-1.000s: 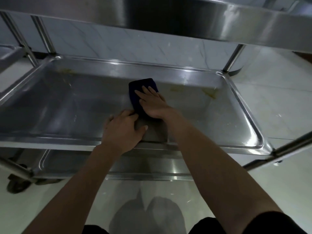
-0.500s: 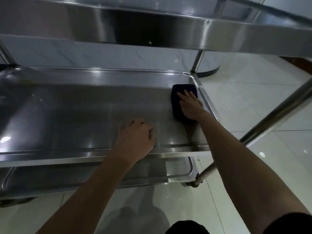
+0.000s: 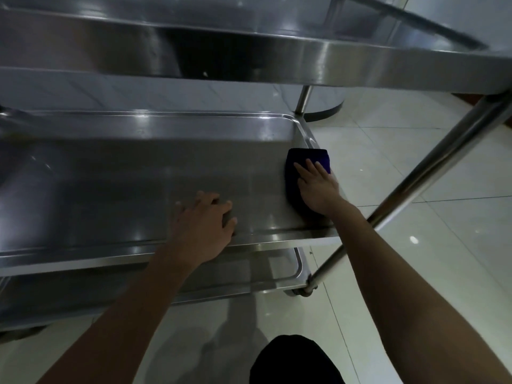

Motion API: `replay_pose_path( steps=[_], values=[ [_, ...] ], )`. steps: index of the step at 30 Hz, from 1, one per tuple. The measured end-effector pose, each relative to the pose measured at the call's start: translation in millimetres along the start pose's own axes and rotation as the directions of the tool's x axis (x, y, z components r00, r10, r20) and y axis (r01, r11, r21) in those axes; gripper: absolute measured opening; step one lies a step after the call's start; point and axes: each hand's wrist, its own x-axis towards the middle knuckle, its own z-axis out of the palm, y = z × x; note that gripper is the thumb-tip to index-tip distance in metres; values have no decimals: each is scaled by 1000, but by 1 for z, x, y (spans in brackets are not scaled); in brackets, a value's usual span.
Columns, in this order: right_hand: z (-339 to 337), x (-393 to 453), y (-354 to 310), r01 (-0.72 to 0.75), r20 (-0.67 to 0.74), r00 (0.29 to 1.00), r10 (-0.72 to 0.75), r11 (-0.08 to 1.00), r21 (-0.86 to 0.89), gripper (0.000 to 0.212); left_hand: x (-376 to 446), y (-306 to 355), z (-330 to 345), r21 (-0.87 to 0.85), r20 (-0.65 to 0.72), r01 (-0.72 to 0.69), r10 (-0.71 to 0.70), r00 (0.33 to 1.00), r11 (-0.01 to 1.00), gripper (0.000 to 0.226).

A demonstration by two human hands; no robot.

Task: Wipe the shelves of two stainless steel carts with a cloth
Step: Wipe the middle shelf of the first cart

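Right hand (image 3: 315,187), right of centre in the frame: fingers straight, pressed flat on the dark blue cloth (image 3: 300,167), which lies on the middle shelf (image 3: 124,173) against its right rim. Left hand (image 3: 203,223), centre of the frame: released, fingers loosely bent, resting on the same shelf by its near edge, well apart from the cloth. Top shelf (image 3: 249,51) across the upper frame; bottom shelf (image 3: 277,267) below; tiled floor (image 3: 443,217) at right

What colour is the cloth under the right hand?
Dark blue, plain, seen in the head view: the cloth lies under the right hand.
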Motion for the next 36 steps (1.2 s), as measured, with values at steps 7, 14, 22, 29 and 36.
replay_pose_path(
  steps=[7, 14, 22, 29, 36],
  values=[
    [4, -88, -9, -26, 14, 1000, 27, 999, -22, 52, -3, 3, -3, -27, 101, 22, -19, 995, 999, 84],
    [19, -150, -25, -41, -104, 994, 45, 998, 38, 49, -4, 2, 0, -42, 144, 9, -3, 990, 999, 101],
    [21, -164, -24, 19, -152, 988, -3, 994, 104, 52, -48, -5, -15, -74, -39, -119, 117, 992, 990, 47],
    [39, -168, -40, 143, -233, 963, -135, 990, 18, 59, -67, -13, -11, -96, -170, -129, 112, 979, 987, 22],
    [42, -142, -64, 173, -243, 954, -175, 984, -32, 59, -48, -12, -10, -131, -119, -38, 23, 993, 991, 26]
  ],
)
